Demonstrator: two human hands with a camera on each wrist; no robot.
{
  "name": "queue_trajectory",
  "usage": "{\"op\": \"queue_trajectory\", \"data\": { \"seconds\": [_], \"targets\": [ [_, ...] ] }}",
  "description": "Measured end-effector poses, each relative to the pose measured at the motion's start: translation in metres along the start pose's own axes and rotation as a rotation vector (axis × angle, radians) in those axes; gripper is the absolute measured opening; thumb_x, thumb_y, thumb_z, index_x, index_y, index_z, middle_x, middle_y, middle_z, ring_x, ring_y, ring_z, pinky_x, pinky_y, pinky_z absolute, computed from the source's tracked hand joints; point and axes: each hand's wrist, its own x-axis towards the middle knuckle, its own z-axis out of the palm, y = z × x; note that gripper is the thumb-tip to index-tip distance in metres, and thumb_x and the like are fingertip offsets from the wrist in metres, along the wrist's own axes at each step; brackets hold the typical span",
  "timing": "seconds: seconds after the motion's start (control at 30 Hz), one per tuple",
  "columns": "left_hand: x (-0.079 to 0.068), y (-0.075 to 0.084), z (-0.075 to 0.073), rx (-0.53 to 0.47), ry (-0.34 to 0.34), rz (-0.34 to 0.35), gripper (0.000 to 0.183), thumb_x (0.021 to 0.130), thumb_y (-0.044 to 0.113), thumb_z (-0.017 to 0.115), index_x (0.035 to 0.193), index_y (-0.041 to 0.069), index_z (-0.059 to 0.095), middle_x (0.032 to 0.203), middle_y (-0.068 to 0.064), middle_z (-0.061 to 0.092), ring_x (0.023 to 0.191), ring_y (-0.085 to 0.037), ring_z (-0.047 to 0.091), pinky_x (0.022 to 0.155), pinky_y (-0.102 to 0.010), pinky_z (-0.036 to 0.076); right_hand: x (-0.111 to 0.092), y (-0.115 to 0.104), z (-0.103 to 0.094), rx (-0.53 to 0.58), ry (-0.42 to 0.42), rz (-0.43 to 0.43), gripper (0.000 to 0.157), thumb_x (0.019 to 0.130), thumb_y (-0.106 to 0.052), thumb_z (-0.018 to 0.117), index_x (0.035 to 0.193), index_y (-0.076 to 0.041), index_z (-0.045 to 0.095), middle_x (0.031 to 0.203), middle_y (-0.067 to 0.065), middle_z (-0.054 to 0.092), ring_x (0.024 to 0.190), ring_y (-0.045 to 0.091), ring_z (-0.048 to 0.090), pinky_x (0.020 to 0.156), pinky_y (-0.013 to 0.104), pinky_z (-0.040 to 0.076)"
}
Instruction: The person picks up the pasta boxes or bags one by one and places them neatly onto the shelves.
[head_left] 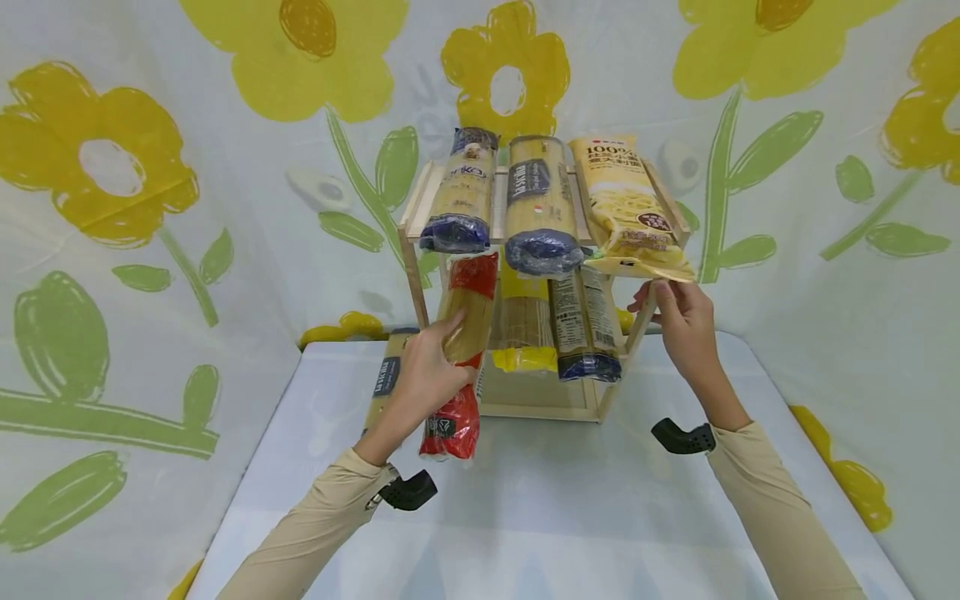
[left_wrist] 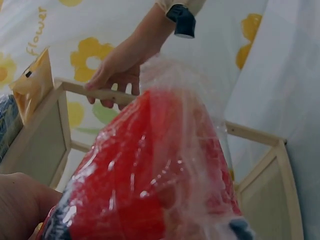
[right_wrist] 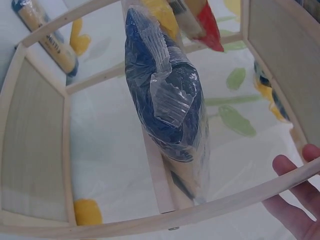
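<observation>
A two-tier wooden rack [head_left: 411, 250] stands at the back of the white table [head_left: 562, 500]. My left hand [head_left: 423, 379] grips a long spaghetti pack with red ends [head_left: 459, 333], leaning into the left of the lower tier. That red pack [left_wrist: 150, 170] fills the left wrist view. My right hand [head_left: 682, 321] holds the rack's right front corner, fingers curled over its rail [left_wrist: 117, 70]. In the right wrist view the fingers [right_wrist: 295, 205] show behind the rail, beside a blue-ended pack [right_wrist: 165, 95].
Three pasta packs lie on the top tier: two blue-ended [head_left: 459, 192] [head_left: 536, 200] and one yellow [head_left: 626, 204]. A yellow pack [head_left: 521, 321] and a dark one [head_left: 585, 321] fill the lower tier. Another pack [head_left: 384, 379] lies on the table behind my left hand. Flowered cloth walls surround.
</observation>
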Motion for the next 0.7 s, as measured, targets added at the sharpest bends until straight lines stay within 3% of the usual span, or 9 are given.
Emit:
{"op": "queue_trajectory", "data": {
  "seconds": [0.07, 0.17, 0.3, 0.47, 0.57, 0.7],
  "targets": [
    [0.006, 0.001, 0.001, 0.015, -0.002, -0.012, 0.076, 0.067, -0.001, 0.073, 0.138, 0.005, 0.048, 0.128, -0.016, 0.057, 0.085, -0.025, 0.062, 0.049, -0.029, 0.052, 0.000, 0.000, 0.000, -0.003, 0.001, 0.002, 0.028, 0.103, -0.010, 0.038, 0.124, 0.003, 0.050, 0.089, 0.026, 0.055, 0.076, 0.025, 0.063, 0.067, 0.022, 0.055],
    [0.014, 0.004, 0.002, 0.026, -0.017, -0.044, 0.077, 0.067, -0.003, 0.069, 0.140, 0.006, 0.046, 0.131, -0.017, 0.055, 0.070, -0.025, 0.060, 0.041, -0.027, 0.045, -0.001, 0.000, 0.000, -0.001, -0.001, -0.002, 0.028, 0.102, -0.009, 0.038, 0.124, 0.003, 0.050, 0.089, 0.027, 0.055, 0.076, 0.026, 0.063, 0.067, 0.022, 0.055],
    [0.026, 0.008, 0.005, 0.061, -0.042, -0.051, 0.077, 0.069, -0.001, 0.065, 0.142, 0.008, 0.043, 0.123, -0.018, 0.059, 0.061, -0.025, 0.055, 0.040, -0.026, 0.040, -0.002, 0.000, -0.001, 0.001, -0.004, -0.005, 0.027, 0.102, -0.008, 0.038, 0.123, 0.003, 0.050, 0.088, 0.027, 0.055, 0.076, 0.027, 0.062, 0.067, 0.021, 0.054],
    [0.043, 0.009, 0.007, 0.104, -0.041, -0.027, 0.074, 0.071, 0.003, 0.065, 0.142, 0.007, 0.043, 0.119, -0.018, 0.061, 0.072, -0.027, 0.051, 0.050, -0.030, 0.038, -0.002, -0.001, -0.001, -0.002, -0.004, -0.002, 0.026, 0.102, -0.008, 0.038, 0.124, 0.002, 0.050, 0.088, 0.027, 0.055, 0.077, 0.027, 0.063, 0.067, 0.021, 0.054],
    [0.054, 0.008, 0.009, 0.176, -0.024, -0.011, 0.069, 0.074, 0.008, 0.066, 0.139, 0.004, 0.047, 0.118, -0.019, 0.061, 0.081, -0.031, 0.056, 0.059, -0.036, 0.045, -0.001, -0.002, -0.001, -0.009, -0.005, -0.009, 0.027, 0.102, -0.008, 0.038, 0.124, 0.002, 0.050, 0.089, 0.027, 0.056, 0.076, 0.029, 0.062, 0.067, 0.023, 0.055],
    [0.071, 0.008, 0.011, 0.288, -0.019, 0.004, 0.047, 0.079, 0.012, 0.066, 0.125, 0.006, 0.059, 0.099, -0.018, 0.065, 0.080, -0.034, 0.061, 0.060, -0.042, 0.051, 0.000, -0.004, -0.001, -0.023, -0.008, -0.010, 0.029, 0.103, -0.008, 0.037, 0.127, 0.003, 0.049, 0.089, 0.027, 0.056, 0.076, 0.030, 0.062, 0.066, 0.023, 0.055]
  ]
}}
